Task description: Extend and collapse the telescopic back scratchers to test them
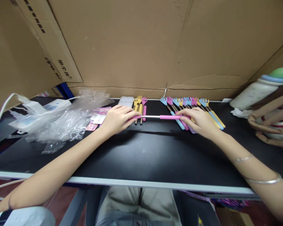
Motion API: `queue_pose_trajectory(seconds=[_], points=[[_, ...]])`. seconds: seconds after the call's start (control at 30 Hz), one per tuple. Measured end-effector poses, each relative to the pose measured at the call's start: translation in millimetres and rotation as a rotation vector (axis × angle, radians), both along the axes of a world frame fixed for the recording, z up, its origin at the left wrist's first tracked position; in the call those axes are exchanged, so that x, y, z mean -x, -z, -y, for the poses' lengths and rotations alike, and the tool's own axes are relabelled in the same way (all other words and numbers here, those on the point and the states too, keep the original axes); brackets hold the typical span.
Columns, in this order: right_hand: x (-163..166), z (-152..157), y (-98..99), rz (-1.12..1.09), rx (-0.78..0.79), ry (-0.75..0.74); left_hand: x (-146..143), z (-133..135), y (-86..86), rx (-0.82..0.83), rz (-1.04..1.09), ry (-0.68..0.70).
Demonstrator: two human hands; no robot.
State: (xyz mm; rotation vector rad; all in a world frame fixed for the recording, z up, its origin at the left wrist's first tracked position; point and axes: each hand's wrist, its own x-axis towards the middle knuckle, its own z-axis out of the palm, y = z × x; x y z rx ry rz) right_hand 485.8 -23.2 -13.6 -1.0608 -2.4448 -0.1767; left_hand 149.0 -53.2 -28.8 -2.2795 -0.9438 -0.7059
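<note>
A pink back scratcher point(171, 117) with a thin metal shaft is held level above the black table. My left hand point(119, 117) is closed on its left end, whose head is hidden under the fingers. Round the pink handle at the other end, my right hand point(198, 121) is closed too. Just behind my left hand lie a few yellow and pink back scratchers point(141, 108). Behind and beneath my right hand, several blue, pink, purple and yellow back scratchers point(169, 108) lie in a row with their claw heads toward the cardboard.
Clear plastic bags point(66, 121) and a white power strip point(35, 114) cover the left of the black table point(132, 157). A phone point(126, 102) shows a timer. Pink printed cards point(91, 126) lie nearby. Rightward are a bottle point(254, 89) and a brown bag point(269, 122). Cardboard point(132, 47) walls the back.
</note>
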Motion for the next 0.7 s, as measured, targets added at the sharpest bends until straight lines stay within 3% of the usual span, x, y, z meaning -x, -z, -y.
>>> queue_pose_trajectory(seconds=[0.27,0.7], points=[[-4.8,0.5,-6.6,-0.073,-0.027,-0.012,0.2,3.3,-4.2,0.036,0.024,-0.057],[-3.2,0.7,-5.3,-0.011,0.027,-0.039,1.8,0.8,1.4,0.032,0.058,0.008]])
